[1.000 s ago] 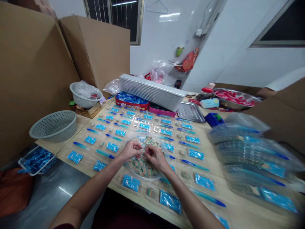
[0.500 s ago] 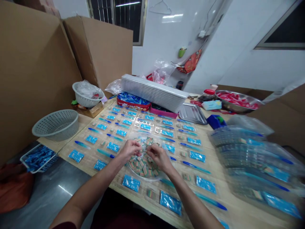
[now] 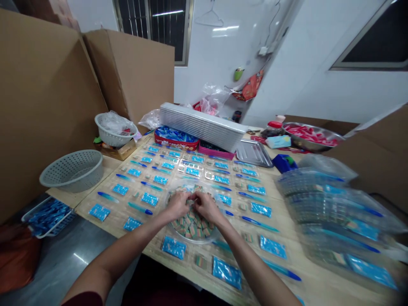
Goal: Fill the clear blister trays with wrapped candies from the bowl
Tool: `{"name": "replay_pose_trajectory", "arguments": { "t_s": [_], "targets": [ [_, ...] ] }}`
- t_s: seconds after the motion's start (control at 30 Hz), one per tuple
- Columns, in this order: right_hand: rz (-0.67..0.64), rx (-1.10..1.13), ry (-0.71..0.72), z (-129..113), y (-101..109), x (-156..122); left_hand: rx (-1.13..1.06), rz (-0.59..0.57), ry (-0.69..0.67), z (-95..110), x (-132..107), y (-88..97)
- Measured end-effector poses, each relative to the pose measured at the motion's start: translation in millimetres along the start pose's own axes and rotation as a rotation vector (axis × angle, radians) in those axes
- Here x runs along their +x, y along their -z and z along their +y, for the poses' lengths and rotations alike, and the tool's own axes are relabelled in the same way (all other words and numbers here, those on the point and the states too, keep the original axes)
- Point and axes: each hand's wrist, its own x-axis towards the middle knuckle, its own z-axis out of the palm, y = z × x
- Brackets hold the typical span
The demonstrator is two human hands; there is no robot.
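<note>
Blocks, small and striped, fill a clear bowl at the near middle of the table in the head view. Left hand and right hand come in over the bowl from either side, fingers bent and drawn in narrow, tips close together above the blocks; whether either pinches a block I cannot tell, since the fingers hide it. Around the bowl, clear trays lie in rows to left, right and far side, many with a blue packet, a pen and a striped block in them. At the right is a blurred stack of filled trays, with a blue holder just beyond it. On the far side, a long pile of clear plastic lies over a red tin of blue pieces and a pink tin. Right of these sits a metal tray, and farther right a metal bowl of pink pieces. At the left stands a grey basket, with a white basket beyond it holding plastic bags. Lower, beside the table's left edge, another basket holds blue pieces.
</note>
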Motion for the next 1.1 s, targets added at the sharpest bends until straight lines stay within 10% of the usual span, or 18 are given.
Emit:
{"name": "replay_pose_trajectory", "arguments": {
  "t_s": [1.1],
  "targets": [
    [-0.046, -0.06, 0.054, 10.0, -14.6, -4.9, 0.093, -0.002, -0.021, -14.6, -4.7, -9.4]
  ]
}}
